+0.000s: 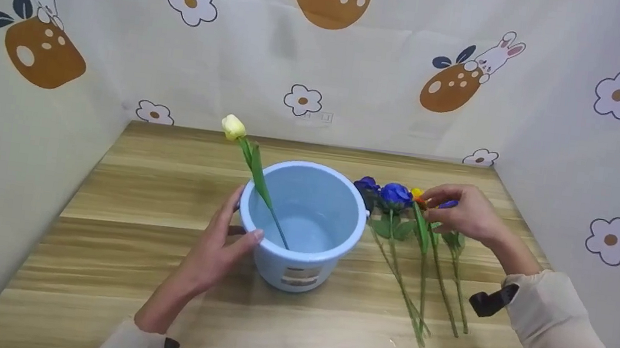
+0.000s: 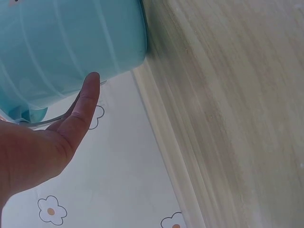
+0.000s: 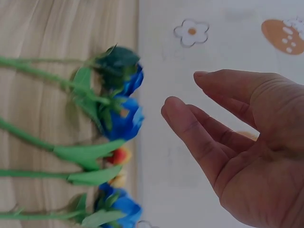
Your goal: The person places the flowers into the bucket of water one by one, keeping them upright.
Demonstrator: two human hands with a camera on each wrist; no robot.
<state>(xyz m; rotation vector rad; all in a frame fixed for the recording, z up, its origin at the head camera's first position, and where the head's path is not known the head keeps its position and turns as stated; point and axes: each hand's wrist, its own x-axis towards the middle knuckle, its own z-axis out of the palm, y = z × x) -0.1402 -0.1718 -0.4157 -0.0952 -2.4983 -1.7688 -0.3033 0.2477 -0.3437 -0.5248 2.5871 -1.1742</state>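
A light blue bucket (image 1: 311,166) stands upright on the table. Inside it leans a pale yellow tulip (image 1: 233,127), its bloom rising past the left side of the rim. My left hand (image 1: 215,254) rests against the bucket's left side, thumb at the rim and straight fingers along the outer wall. To the right lie several flowers with green stems, among them a blue rose (image 1: 396,194) and a red tulip (image 3: 118,155). Just over their blooms hovers my right hand (image 1: 469,213); the right wrist view shows its thumb and fingers apart, with nothing between them.
The wood-grain table (image 1: 129,246) ends at a pale cloth backdrop (image 1: 241,59) printed with flowers and rabbits, which rises at the back and on both sides. The long stems (image 1: 422,270) stretch towards the front of the table, right of the bucket.
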